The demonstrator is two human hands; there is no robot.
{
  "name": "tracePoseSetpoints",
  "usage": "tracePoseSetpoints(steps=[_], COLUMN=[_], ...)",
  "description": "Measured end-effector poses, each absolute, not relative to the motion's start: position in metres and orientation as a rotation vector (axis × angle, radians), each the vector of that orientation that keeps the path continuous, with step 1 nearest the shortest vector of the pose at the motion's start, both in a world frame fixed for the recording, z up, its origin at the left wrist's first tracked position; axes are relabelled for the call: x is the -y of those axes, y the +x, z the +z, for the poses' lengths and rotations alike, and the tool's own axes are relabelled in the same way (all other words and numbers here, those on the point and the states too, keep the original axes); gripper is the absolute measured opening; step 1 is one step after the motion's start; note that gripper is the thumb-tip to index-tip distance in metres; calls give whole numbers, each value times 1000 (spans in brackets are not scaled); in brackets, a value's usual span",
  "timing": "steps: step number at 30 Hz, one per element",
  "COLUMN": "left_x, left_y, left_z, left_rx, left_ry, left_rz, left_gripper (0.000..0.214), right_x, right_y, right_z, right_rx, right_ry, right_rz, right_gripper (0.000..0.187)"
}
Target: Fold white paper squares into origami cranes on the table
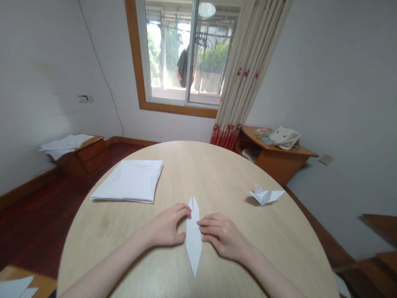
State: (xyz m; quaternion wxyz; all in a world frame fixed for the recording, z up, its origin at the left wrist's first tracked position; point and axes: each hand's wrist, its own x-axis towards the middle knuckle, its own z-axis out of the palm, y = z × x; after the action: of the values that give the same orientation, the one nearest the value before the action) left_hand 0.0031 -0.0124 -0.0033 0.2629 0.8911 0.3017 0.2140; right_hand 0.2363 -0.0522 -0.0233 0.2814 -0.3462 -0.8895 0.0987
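Note:
A narrow folded white paper [194, 242], pointed at both ends, lies flat on the round wooden table in front of me. Its far end has a slit down the middle. At its left edge is my left hand [169, 225], fingertips touching the upper part and thumb lower down, with a wide gap between them. My right hand [223, 235] lies along the opposite edge, fingers stretched towards the paper and thumb just below them. Neither hand is wrapped around the paper. To the right sits a folded paper bird [265, 196].
A stack of white paper sheets [128, 181] lies at the table's [198, 165] left side. Beyond the table stand a low wooden cabinet [93, 155] with papers at left and a corner shelf [281, 163] at right. A curtain [242, 78] hangs beside the window.

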Motion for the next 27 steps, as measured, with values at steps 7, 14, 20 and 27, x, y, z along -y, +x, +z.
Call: tracePoseSetpoints(steps=[7, 14, 20, 27], left_x=[12, 13, 13, 12], left_y=[1, 3, 3, 3], left_z=[-1, -1, -4, -4], left_rx=[-796, -806, -784, -791], left_ry=[2396, 2397, 2370, 2403], left_rz=[565, 574, 597, 569], left_gripper=[41, 34, 26, 21], right_x=[52, 53, 53, 54], right_y=[237, 236, 235, 234], right_z=[-23, -18, -16, -15], right_rx=[2382, 2378, 2358, 2332], right_ry=[-937, -943, -951, -953], right_rz=[276, 300, 324, 333], right_gripper=[19, 21, 25, 28])
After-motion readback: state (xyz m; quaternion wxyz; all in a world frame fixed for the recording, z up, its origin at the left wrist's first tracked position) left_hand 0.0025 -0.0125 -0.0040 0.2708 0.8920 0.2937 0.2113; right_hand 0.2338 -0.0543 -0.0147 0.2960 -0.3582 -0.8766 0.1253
